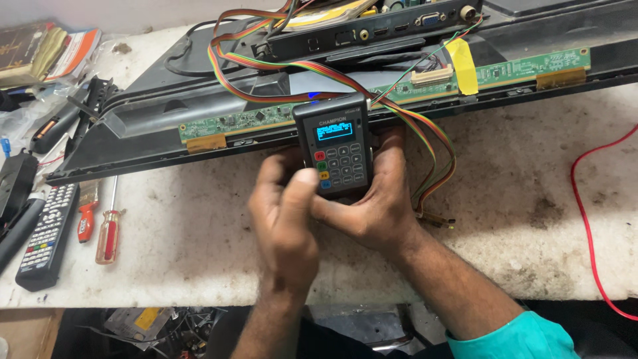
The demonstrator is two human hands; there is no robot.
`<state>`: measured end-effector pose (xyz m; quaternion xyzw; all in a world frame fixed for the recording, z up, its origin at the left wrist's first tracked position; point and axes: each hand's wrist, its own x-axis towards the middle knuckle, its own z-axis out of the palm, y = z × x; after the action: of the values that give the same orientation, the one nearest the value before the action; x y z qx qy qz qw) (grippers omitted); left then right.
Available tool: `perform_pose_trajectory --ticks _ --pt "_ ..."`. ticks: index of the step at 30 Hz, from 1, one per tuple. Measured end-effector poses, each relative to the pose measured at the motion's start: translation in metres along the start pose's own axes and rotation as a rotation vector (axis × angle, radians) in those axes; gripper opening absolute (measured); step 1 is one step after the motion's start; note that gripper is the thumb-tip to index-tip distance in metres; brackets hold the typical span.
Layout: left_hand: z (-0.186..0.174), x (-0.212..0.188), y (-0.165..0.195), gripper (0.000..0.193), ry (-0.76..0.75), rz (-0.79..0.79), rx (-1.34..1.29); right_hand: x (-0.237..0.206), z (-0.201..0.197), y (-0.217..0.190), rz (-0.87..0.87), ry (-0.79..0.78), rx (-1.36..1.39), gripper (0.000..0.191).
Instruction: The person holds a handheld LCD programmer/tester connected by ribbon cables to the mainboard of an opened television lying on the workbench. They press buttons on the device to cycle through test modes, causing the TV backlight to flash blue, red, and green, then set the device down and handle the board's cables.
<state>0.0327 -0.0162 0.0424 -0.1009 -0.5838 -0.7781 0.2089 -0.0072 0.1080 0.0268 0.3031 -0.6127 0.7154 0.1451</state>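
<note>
Two bare forearms come up from the 6 o'clock edge of the view. The left hand [286, 213] wears no glove, ring or watch, and its forearm is uncovered down to the frame edge, so no sleeve shows on that side. The right hand [372, 206] is likewise without glove, ring or band. Its forearm runs off toward 5 o'clock, where a teal sleeve [525, 336] begins, of plain smooth cloth with a folded hem and no print or buttons visible. Fingernails are short; finer detail is too small to tell.
</note>
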Motion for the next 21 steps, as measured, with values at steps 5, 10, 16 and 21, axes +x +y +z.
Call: perform_pose_trajectory --ticks 5,10,16,21 --pt "-0.029 0.008 -0.025 0.035 0.087 -0.037 0.279 0.003 0.002 -0.006 -0.056 -0.026 -0.118 0.077" --pt "-0.037 -0.001 -0.042 0.033 0.045 -0.029 0.408 0.004 0.001 -0.006 -0.018 -0.028 -0.123 0.074" --pt "-0.036 -0.002 -0.041 0.029 0.063 -0.043 0.427 0.003 0.003 -0.003 -0.026 -0.009 -0.055 0.077" --pt "-0.032 -0.001 -0.038 0.022 0.070 -0.051 0.444 0.003 0.002 -0.001 -0.026 -0.015 -0.095 0.076"
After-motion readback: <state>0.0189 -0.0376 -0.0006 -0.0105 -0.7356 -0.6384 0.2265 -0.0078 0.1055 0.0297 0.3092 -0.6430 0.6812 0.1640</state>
